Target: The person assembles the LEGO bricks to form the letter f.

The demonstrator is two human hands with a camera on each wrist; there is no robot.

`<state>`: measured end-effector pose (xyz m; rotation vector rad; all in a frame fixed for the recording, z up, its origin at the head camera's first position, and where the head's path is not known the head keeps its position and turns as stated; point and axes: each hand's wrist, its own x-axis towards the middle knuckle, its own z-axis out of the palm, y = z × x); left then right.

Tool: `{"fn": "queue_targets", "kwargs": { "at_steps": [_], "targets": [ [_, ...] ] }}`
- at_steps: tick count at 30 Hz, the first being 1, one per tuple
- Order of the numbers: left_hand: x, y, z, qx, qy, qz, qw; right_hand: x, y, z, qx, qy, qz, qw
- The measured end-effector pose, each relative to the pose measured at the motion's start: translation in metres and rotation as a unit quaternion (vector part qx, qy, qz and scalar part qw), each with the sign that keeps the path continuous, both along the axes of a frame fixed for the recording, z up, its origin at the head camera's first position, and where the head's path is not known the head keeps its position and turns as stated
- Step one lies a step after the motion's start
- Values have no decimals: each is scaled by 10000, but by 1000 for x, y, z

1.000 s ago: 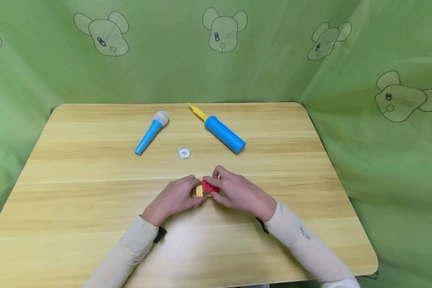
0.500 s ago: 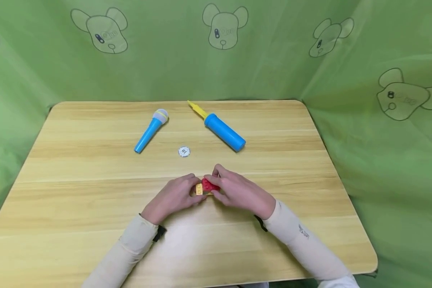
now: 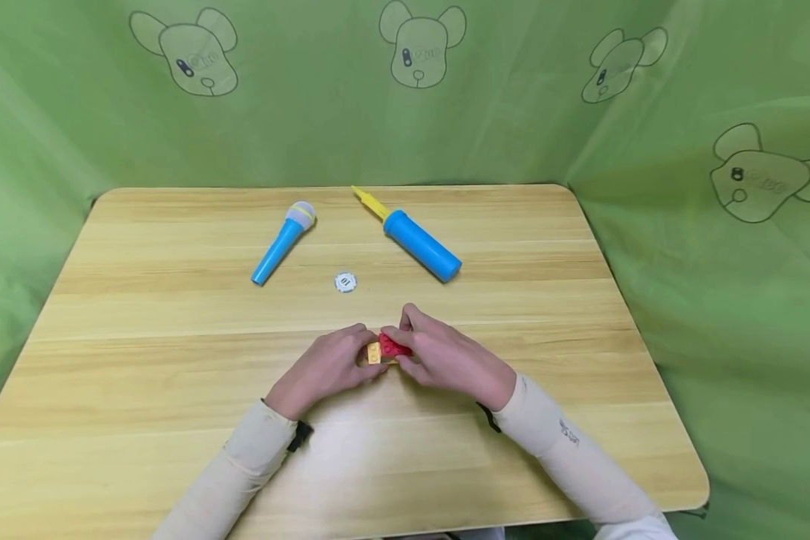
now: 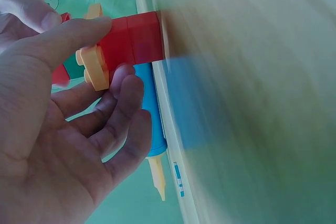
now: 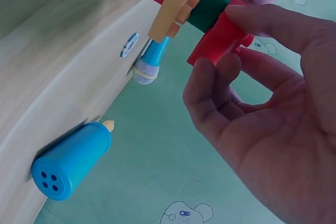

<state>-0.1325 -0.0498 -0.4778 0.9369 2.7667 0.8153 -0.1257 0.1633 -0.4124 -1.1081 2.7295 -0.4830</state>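
Observation:
Between both hands stands a small stack of toy building blocks. It has red blocks [image 4: 142,38] at the table end, an orange-yellow block [image 5: 176,6] with studs over them, a green block [image 5: 211,6], and a red block [image 5: 218,38] on top. My left hand [image 3: 327,367] grips the lower red part between thumb and fingers. The upper red block is pinched by my right hand [image 3: 455,360], its thumb on one side and curled fingers on the other. The fingers partly hide the stack in the head view. Its red lower end appears to touch the table.
Beyond the hands, a white round chip [image 3: 346,282] marked 10 lies on the wooden table [image 3: 142,360]. A blue toy microphone [image 3: 280,247] is at the back left. Right of it lies a blue hand pump [image 3: 421,246] with a yellow nozzle. Green cloth [image 3: 310,135] surrounds the table.
Both hands keep their hold on the blocks with barely any visible movement. The whole head view has shifted slightly, so the scene sits a little higher.

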Motion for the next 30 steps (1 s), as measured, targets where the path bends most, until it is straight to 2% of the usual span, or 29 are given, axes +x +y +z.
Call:
{"fn": "queue_targets", "kwargs": {
  "at_steps": [12, 20, 26, 30],
  "targets": [
    [1, 1, 1, -8, 95, -20, 10000, -5, -2, 7, 93, -344, -53, 9994],
    [0, 2, 3, -68, 5, -85, 9999, -8, -3, 9, 127, -422, 35, 9990],
    [-1, 2, 5, -138, -233, -51, 9996, -16, -2, 11, 248, -450, -122, 9986],
    [-3, 2, 7, 97, -539, 47, 9985, -24, 0, 14, 118, -679, -398, 9968]
  ]
}}
